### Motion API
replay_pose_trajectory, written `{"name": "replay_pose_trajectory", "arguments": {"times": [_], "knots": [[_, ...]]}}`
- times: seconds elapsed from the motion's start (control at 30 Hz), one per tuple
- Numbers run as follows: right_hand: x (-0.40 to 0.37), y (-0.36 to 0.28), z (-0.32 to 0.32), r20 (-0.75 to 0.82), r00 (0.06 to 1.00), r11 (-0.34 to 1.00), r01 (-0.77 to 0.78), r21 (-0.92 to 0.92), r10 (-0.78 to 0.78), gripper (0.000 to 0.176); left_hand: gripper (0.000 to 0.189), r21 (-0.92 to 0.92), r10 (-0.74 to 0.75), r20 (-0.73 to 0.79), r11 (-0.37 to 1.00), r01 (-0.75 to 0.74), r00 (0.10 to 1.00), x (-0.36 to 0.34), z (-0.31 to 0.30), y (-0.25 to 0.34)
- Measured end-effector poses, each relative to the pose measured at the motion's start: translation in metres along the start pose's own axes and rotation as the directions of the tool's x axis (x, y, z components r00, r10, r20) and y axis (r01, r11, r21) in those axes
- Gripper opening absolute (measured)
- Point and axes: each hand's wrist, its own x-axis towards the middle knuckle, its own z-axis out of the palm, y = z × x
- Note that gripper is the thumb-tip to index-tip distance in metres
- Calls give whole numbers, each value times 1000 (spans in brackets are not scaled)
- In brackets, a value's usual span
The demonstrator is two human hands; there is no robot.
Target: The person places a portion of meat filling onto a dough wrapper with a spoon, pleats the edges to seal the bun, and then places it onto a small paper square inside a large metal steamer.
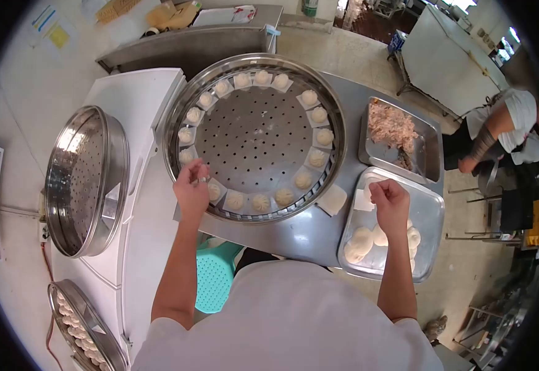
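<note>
Because the buns [235,200] were raw dough, I judged them soft, light and a little tacky, easily dented by a hard pinch. Each would be best taken low at its sides with spread fingertips, or carried on a paper square [333,199] like those lying under them.

From the head view, they sat in a ring just inside the rim of the big steamer tray [254,133] on the worktop [300,238], and more lay loose on the flat tray [431,213] to the right. The left hand [190,188] reached forward with the elbow bent and the wrist over the steamer's near-left rim. Its grip was drawn together beside the nearest bun, and I could not tell whether it had hold of anything. The right hand [390,199] hung over the flat tray's far-left corner, knuckles up. Its grip was curled closed beside another such square, and anything inside it was hidden.
</note>
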Motion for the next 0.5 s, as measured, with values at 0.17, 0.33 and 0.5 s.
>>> {"name": "replay_pose_trajectory", "arguments": {"times": [0.17,0.33,0.5], "knots": [[7,-30,87,239,967,976,131,-176,-87,17,26,90,-36,82,996,28,996,31,-8,-26],[8,-42,174,560,829,802,326,-501,12,33,26,59,-133,132,990,126,982,33,-6,-27],[10,-16,205,635,757,677,388,-625,152,34,25,42,-142,171,990,137,975,32,-9,-25]]}}
